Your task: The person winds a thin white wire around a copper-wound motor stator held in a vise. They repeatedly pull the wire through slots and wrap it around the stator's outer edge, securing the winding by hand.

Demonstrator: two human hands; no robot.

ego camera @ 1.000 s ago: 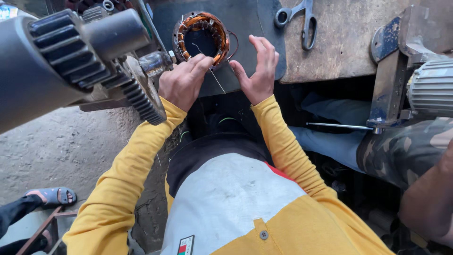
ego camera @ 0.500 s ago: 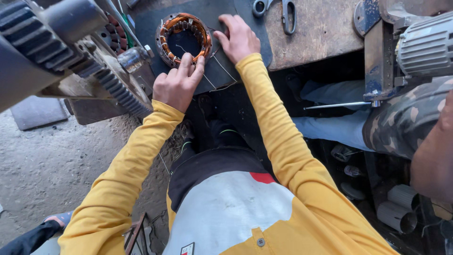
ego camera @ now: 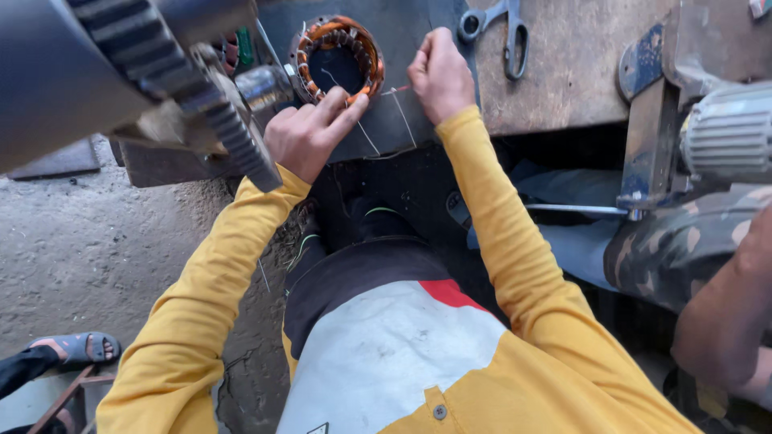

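A round motor stator [ego camera: 336, 58] with copper-coloured windings lies on the dark workbench [ego camera: 563, 88]. My left hand [ego camera: 310, 133] rests against the stator's near rim, fingers pressing on the windings. My right hand [ego camera: 438, 76], just right of the stator, is closed and pinches a thin wire [ego camera: 394, 91] that runs from the windings. More thin wire strands [ego camera: 368, 138] hang down over the bench edge between my hands. Both arms wear yellow sleeves.
A pair of scissors [ego camera: 503, 24] lies on the bench to the right of my right hand. A large grey ribbed motor [ego camera: 121, 72] fills the upper left. Another person's arm in camouflage sleeve [ego camera: 691, 241] and a second motor [ego camera: 728, 133] are at right. A sandalled foot [ego camera: 76, 350] shows lower left.
My right hand has moved from flat on the bench beside the stator to a closed pinch on a wire. The left hand has stayed at the stator's near rim.
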